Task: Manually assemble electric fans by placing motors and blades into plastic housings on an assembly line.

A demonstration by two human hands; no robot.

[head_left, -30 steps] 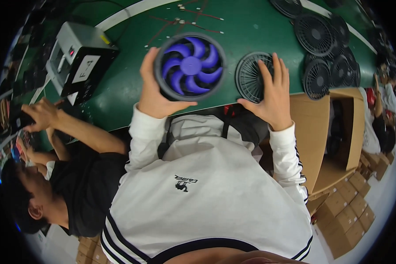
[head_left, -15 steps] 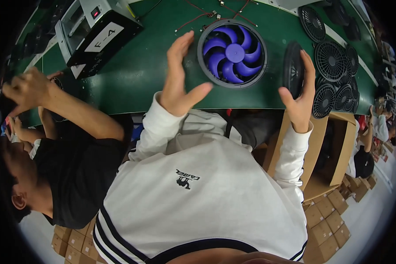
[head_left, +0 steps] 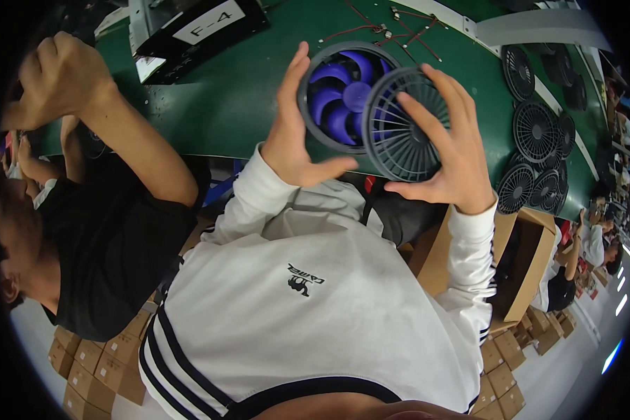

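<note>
Fitting grille to fan, head view.
Left hand (head_left: 297, 143) gripping round fan housing with blue blades (head_left: 339, 98) above green bench (head_left: 224, 105); right hand (head_left: 444, 157) clasping dark grille (head_left: 402, 126), overlapping housing's right rim. Best centred, squared, then pressed evenly.

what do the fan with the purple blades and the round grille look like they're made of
Fan, in the left hand: probably moulded plastic. The purple blades are glossy with soft highlights and the grey ring is matte. Round grille, in the right hand: likely matte dark grey plastic too, given its thin even ribs without metallic shine, though painted metal can't be excluded.
</note>
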